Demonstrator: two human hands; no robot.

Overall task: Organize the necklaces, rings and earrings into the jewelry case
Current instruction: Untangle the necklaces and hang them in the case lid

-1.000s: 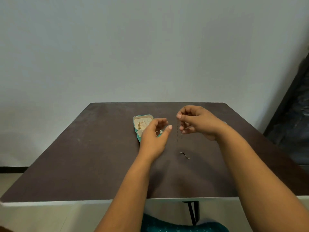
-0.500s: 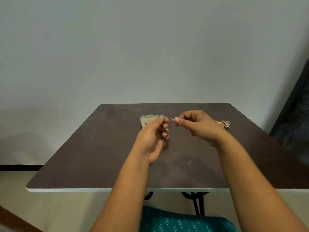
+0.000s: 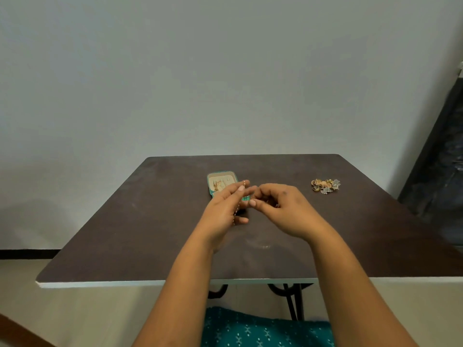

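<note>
- Left hand (image 3: pixel 225 206) raised above the surface (image 3: pixel 125 234), palm turned inward, fingers fairly straight. A thin beaded necklace (image 3: pixel 237 209) runs from its fingertips near the top down past the palm, hanging loose.
- Exactly how the left grip has the chain is hard to tell; it looks pinched at the upper fingertips, thumb side hidden.
- Right hand (image 3: pixel 280 209) just beside the left, back toward the camera, fingers curled inward, thumb tip nearly meeting the left fingers. It seems to pinch the other part of the chain, though the strand there is too fine to confirm.
- Judgement: chain is held between both hands, likely to straighten or gather it before it goes in the case, so it will not tangle.
- Jewelry case (image 3: pixel 221 182), teal with pale lining, lies open on the surface directly behind the left hand; a few gold pieces already sit inside.
- Loose pile of jewelry (image 3: pixel 325 185), gold and silvery pieces, rests well apart to the right, untouched.
- Both forearms reach forward over the near edge, wrists lifted clear of the surface.
- Task looks early to midway: pile mostly unsorted.
</note>
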